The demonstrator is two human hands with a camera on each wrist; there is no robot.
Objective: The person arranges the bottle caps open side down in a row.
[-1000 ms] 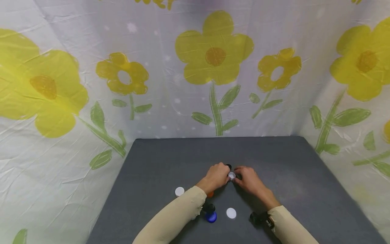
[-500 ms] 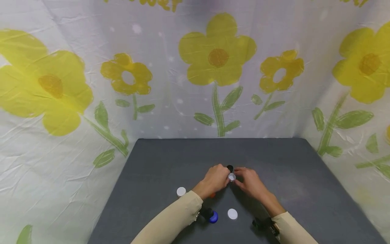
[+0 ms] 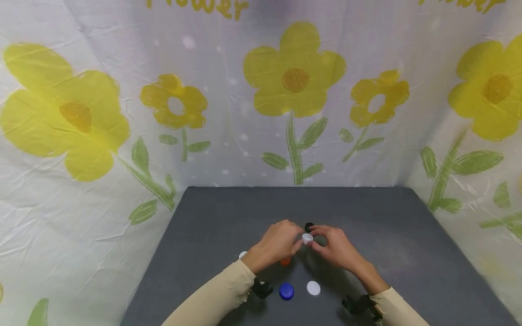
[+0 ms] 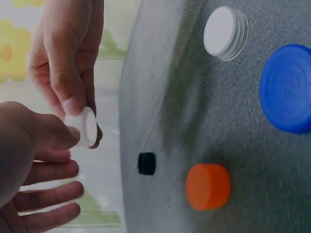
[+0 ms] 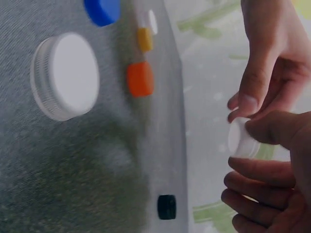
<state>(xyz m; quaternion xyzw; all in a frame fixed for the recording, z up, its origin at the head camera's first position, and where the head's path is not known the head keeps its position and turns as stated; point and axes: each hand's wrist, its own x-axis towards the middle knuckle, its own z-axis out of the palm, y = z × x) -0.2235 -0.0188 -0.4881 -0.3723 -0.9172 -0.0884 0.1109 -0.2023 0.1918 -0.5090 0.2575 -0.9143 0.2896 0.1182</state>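
Note:
A small white bottle cap (image 3: 307,238) is held up above the dark table between both hands. My left hand (image 3: 279,240) pinches its left side; in the left wrist view the thumb lies over the cap (image 4: 87,127) while the other fingers are spread. From the opposite side my right hand (image 3: 336,246) grips it between thumb and index finger, as the right wrist view shows, with its other fingers loosely bent. Just beyond the hands stands a black cap (image 3: 309,227). An orange cap (image 4: 209,187) sits below my left hand, partly covered by it in the head view.
Nearer me on the grey table (image 3: 228,203) lie a blue cap (image 3: 287,291) and a larger white cap (image 3: 313,288). Another white cap (image 3: 243,255) peeks out behind my left wrist. A yellow cap (image 5: 145,39) shows in the right wrist view. Flowered curtains (image 3: 228,154) surround the table.
Both hands have shifted slightly left with the white bottle cap, which has tilted. My left wrist now covers more of the left white cap and uncovers the blue one. The view has tipped slightly upward.

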